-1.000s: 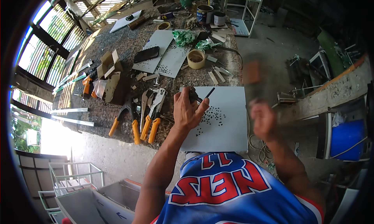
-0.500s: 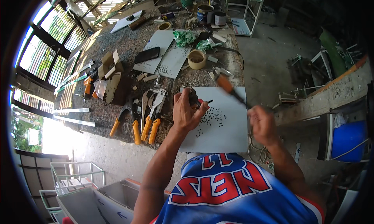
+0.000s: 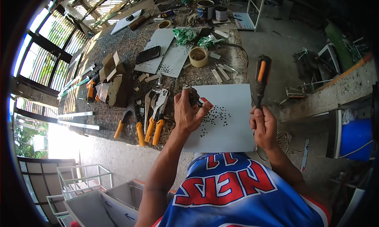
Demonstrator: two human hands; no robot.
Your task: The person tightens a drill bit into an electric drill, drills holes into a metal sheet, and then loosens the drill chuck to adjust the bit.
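Note:
My left hand [image 3: 188,114] is closed around a small dark object [image 3: 194,97], its kind mostly hidden by the fingers. A red flat piece [image 3: 206,103] shows beside my left thumb. Both are over a pale grey sheet [image 3: 231,138] scattered with many small black bits [image 3: 216,115]. On the right, my right hand [image 3: 263,126] is closed around the thin shaft of a screwdriver [image 3: 263,71]. Its black and orange handle points up and away from me, beyond the sheet's right edge.
Left of the sheet lie orange-handled pliers [image 3: 149,128] and snips [image 3: 130,114]. A tape roll [image 3: 198,57], a black phone [image 3: 148,54], crumpled green-white plastic [image 3: 184,36] and an open cardboard box [image 3: 111,65] sit farther off. A paint can [image 3: 205,9] stands at the back. The rough worktable [image 3: 102,43] ends at right.
The screwdriver has swung from leaning left over the sheet to nearly upright on the right. My left hand stays almost where it was, and the thin dark rod by its thumb no longer shows.

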